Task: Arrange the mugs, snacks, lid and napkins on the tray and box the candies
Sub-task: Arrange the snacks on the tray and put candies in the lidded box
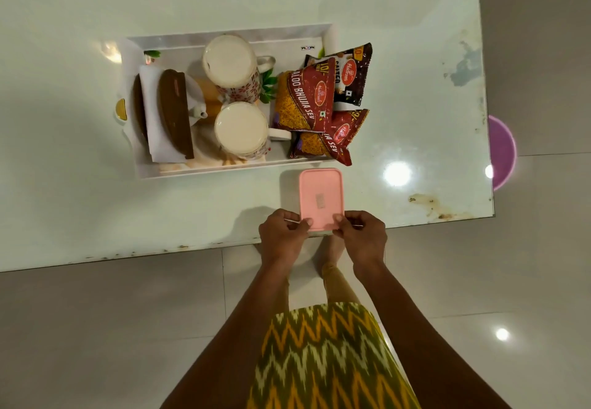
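Observation:
A pink-lidded box (pixel 320 195) lies on the table near its front edge. My left hand (pixel 283 236) and my right hand (pixel 363 236) grip its near corners, thumbs on the lid. Behind it stands the white tray (pixel 224 170). In the tray, two floral mugs (pixel 232 67) (pixel 241 130) sit upside down. A brown lid (pixel 176 112) leans on white napkins (pixel 152 101) at the tray's left. Three snack packets (pixel 303 98) (pixel 350 77) (pixel 332 139) are piled at its right end, overhanging the rim. No candies are visible.
The pale table (pixel 399 24) ends close to my hands; its right edge has stains. A purple stool (pixel 502 152) stands beyond the right edge. Tiled floor (pixel 112 328) and my patterned clothing are below.

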